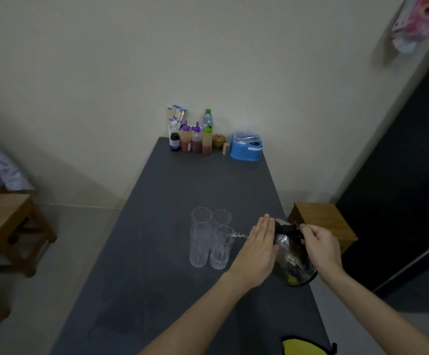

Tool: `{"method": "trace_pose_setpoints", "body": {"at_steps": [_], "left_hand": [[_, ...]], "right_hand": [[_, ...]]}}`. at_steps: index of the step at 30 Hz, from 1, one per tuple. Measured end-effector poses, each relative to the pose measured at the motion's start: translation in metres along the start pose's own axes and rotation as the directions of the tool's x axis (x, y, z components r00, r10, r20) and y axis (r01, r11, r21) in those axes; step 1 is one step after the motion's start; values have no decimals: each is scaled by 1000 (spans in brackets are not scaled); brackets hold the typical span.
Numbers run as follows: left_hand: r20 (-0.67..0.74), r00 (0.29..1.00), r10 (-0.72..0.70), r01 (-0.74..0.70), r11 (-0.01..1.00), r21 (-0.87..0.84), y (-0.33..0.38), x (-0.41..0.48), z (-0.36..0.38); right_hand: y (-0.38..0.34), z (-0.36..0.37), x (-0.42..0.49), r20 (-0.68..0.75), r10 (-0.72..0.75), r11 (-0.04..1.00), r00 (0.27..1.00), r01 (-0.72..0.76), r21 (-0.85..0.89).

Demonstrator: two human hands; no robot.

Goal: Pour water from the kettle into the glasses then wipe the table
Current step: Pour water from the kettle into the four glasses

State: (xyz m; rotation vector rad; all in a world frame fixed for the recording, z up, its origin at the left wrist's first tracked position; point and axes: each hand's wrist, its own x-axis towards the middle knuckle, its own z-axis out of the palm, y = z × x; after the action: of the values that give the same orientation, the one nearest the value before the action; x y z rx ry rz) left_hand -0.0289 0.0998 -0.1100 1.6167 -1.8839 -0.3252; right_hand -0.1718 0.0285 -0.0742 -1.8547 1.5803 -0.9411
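Note:
A shiny steel kettle is tilted to the left above the dark grey table. Its spout reaches the rim of the near right glass. My right hand is shut on the kettle's black handle. My left hand lies flat with straight fingers against the kettle's lid and left side. Several tall clear glasses stand in a tight cluster; the near left glass and two far ones look empty. A yellow cloth lies at the table's near edge.
Sauce bottles, a water bottle, a chopstick holder, a small jar and a blue container stand at the table's far end by the wall. Wooden stools sit at the left and right.

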Motion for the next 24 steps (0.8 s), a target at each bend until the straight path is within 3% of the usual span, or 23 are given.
{"method": "trace_pose_setpoints", "body": {"at_steps": [24], "left_hand": [[49,999,11,-12,1000,19,-1,6,-5]], "right_hand": [[-6,0,-4,-18,56,997,998,-55,53]]}}
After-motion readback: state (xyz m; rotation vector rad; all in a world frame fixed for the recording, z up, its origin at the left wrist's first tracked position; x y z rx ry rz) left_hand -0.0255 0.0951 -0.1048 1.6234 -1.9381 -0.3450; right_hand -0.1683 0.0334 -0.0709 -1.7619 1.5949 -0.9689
